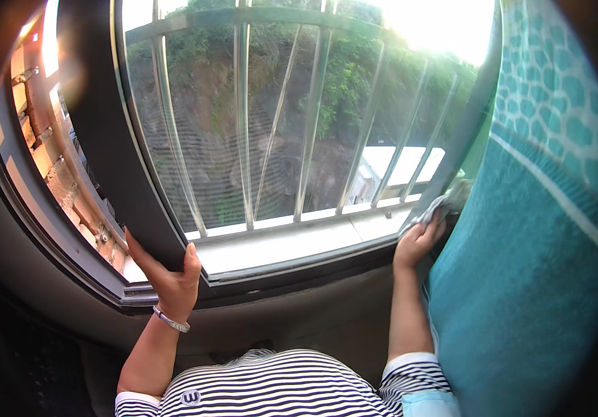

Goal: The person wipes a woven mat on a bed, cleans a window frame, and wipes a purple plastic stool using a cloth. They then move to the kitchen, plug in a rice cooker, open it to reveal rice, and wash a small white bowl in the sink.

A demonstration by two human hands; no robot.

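Observation:
My left hand [171, 279] grips the lower end of a dark sash stile [132, 156], thumb on the near face and fingers round its outer edge. A silvery bracelet [172, 320] circles that wrist. At the right, my right hand [418, 241] holds a crumpled pale grey cloth [437, 206] against the lower right corner of the window frame. Between both hands spans the window glass [288, 130], which shows faint reflected stripes of my shirt. The cloth's far end blurs into the frame beside a curtain.
A teal patterned curtain [518, 271] hangs close to my right arm. Outside stand metal security bars [309, 114] above a white sill [288, 245]. The window track [95, 273] and a brick wall [64, 182] show through the gap at left. A white vehicle [408, 164] is beyond the bars.

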